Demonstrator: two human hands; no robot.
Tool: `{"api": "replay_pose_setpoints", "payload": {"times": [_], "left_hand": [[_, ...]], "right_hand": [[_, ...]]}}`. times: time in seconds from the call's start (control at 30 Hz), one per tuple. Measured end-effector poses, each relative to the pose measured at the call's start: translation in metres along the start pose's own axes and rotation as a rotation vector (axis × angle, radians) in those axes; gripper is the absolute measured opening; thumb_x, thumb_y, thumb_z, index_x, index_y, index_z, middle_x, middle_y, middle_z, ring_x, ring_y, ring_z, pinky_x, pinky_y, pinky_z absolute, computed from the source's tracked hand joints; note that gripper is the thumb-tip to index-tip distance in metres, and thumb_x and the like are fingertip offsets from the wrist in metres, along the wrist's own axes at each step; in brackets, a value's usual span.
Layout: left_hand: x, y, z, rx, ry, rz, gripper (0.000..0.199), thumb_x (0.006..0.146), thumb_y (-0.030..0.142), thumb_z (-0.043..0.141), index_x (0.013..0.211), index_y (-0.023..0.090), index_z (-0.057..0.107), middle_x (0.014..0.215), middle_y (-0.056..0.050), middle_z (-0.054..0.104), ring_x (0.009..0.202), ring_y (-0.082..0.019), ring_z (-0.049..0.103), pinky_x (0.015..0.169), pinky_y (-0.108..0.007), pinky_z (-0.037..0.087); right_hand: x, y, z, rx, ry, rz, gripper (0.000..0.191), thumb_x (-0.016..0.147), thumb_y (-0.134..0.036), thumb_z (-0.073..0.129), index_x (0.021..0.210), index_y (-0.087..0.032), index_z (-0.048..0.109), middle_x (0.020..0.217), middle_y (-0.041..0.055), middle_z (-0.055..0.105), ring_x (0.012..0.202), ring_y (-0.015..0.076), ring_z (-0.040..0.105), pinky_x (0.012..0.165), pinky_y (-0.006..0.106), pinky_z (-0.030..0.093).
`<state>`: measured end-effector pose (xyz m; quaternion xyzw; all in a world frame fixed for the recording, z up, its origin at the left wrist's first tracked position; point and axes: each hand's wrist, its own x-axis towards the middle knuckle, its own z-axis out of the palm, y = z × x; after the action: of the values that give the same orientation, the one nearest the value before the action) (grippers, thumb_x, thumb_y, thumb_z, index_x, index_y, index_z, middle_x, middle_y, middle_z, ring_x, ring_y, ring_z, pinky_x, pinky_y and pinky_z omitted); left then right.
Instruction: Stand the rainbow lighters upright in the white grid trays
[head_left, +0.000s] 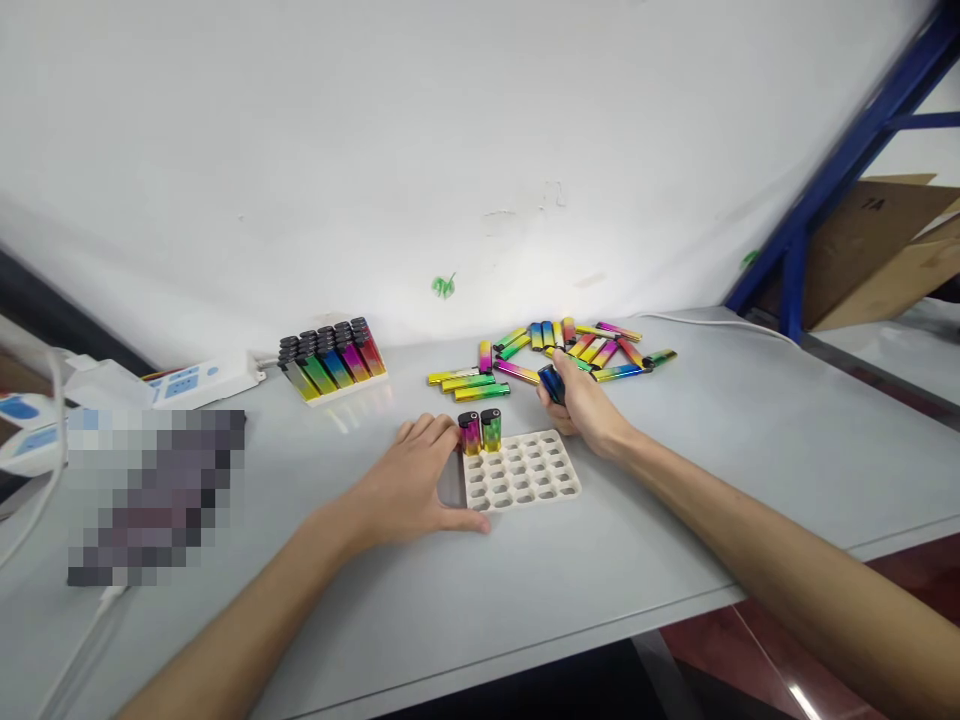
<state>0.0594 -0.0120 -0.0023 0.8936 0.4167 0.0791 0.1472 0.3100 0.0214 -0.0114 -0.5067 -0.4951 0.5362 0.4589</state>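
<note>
A white tray (525, 470) with rows of hexagonal holes lies flat on the table. Two upright lighters stand in its back-left holes: a purple-and-yellow lighter (469, 436) and a green-and-yellow lighter (491, 432). My left hand (420, 480) spans the tray's left side, thumb at the front corner and fingers at the back corner beside the purple lighter. My right hand (581, 405), behind the tray's back-right corner, is closed around a shiny blue lighter (552, 384); its fingers partly cover it. Just behind that hand lie many loose multicoloured lighters (517, 372).
A second tray (349, 392), filled with upright lighters, stands back left near the white wall (390, 200). Further left are a power strip (199, 378), a pixelated dark object (157, 500) and cables. A blue frame (795, 240) and cardboard boxes (870, 250) are at right.
</note>
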Motion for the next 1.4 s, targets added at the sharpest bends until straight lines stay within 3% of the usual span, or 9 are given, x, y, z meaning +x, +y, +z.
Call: {"api": "replay_pose_setpoints", "payload": {"times": [0.1,0.17,0.33,0.5,0.6,0.8,1.13,1.33,1.4], "left_hand": [[0.000,0.002,-0.001,-0.004,-0.002,-0.008,0.073,0.063,0.084,0.063,0.096,0.020,0.054,0.110,-0.010,0.055,0.103,-0.031,0.047,0.094,-0.050,0.042],[0.000,0.002,-0.001,-0.005,0.008,-0.006,0.073,0.062,0.085,0.063,0.095,0.020,0.055,0.108,-0.010,0.056,0.101,-0.031,0.048,0.093,-0.050,0.042],[0.001,0.001,0.000,-0.011,0.017,0.015,0.074,0.063,0.084,0.064,0.100,0.020,0.057,0.109,-0.010,0.057,0.103,-0.032,0.049,0.093,-0.049,0.042],[0.000,-0.001,0.002,-0.004,0.026,0.027,0.075,0.064,0.082,0.064,0.106,0.021,0.057,0.110,-0.009,0.056,0.102,-0.031,0.048,0.093,-0.049,0.042],[0.000,-0.001,0.002,-0.003,0.022,0.032,0.074,0.066,0.081,0.064,0.108,0.021,0.057,0.112,-0.009,0.056,0.103,-0.031,0.048,0.093,-0.048,0.042],[0.000,0.000,0.000,-0.003,0.008,0.016,0.076,0.064,0.084,0.062,0.104,0.020,0.057,0.111,-0.010,0.056,0.104,-0.032,0.048,0.093,-0.049,0.042],[0.000,0.000,-0.001,-0.013,0.012,0.006,0.071,0.062,0.084,0.065,0.095,0.021,0.056,0.108,-0.009,0.056,0.101,-0.031,0.049,0.091,-0.049,0.043],[0.000,0.000,-0.001,-0.011,0.011,0.007,0.074,0.063,0.083,0.065,0.103,0.022,0.057,0.109,-0.009,0.057,0.103,-0.031,0.049,0.092,-0.050,0.043],[0.001,0.000,-0.001,-0.007,0.007,0.008,0.074,0.063,0.083,0.064,0.103,0.021,0.057,0.110,-0.009,0.056,0.103,-0.032,0.048,0.093,-0.050,0.043]], "right_hand": [[-0.001,0.000,-0.001,0.000,-0.013,-0.137,0.045,0.097,-0.056,0.039,0.081,-0.019,0.059,0.059,-0.0033,0.046,0.047,0.0104,0.041,0.045,0.024,0.032],[-0.004,-0.003,-0.003,-0.026,-0.059,-0.197,0.041,0.096,-0.055,0.043,0.090,-0.019,0.061,0.072,-0.0002,0.058,0.062,0.0132,0.055,0.058,0.026,0.044],[-0.010,-0.011,-0.005,-0.135,-0.204,-0.307,0.031,0.088,-0.049,0.065,0.094,-0.020,0.057,0.086,0.0037,0.072,0.087,0.0179,0.064,0.087,0.034,0.046],[-0.013,-0.005,0.000,-0.182,-0.231,-0.232,0.039,0.081,-0.051,0.072,0.100,-0.023,0.054,0.074,-0.0002,0.068,0.073,0.0198,0.064,0.069,0.034,0.049],[-0.014,-0.003,0.003,-0.290,-0.212,-0.293,0.037,0.083,-0.050,0.071,0.102,-0.024,0.052,0.072,-0.0026,0.065,0.067,0.0177,0.061,0.062,0.031,0.046],[-0.019,-0.006,0.005,-0.568,-0.141,-0.489,0.031,0.086,-0.045,0.069,0.104,-0.024,0.055,0.074,-0.0018,0.066,0.065,0.0164,0.062,0.065,0.030,0.048],[-0.019,-0.010,0.000,-0.733,-0.273,-0.462,0.040,0.079,-0.059,0.072,0.083,-0.023,0.055,0.078,0.0009,0.070,0.074,0.0196,0.064,0.066,0.030,0.044],[-0.015,-0.011,-0.011,-0.718,-0.245,-0.483,0.053,0.103,-0.057,0.025,0.093,-0.021,0.064,0.086,0.0044,0.073,0.078,0.0191,0.066,0.073,0.031,0.043],[-0.012,-0.009,-0.013,-0.732,-0.161,-0.453,0.052,0.104,-0.054,0.025,0.091,-0.021,0.063,0.085,0.0042,0.073,0.079,0.0192,0.066,0.074,0.031,0.043]]}}
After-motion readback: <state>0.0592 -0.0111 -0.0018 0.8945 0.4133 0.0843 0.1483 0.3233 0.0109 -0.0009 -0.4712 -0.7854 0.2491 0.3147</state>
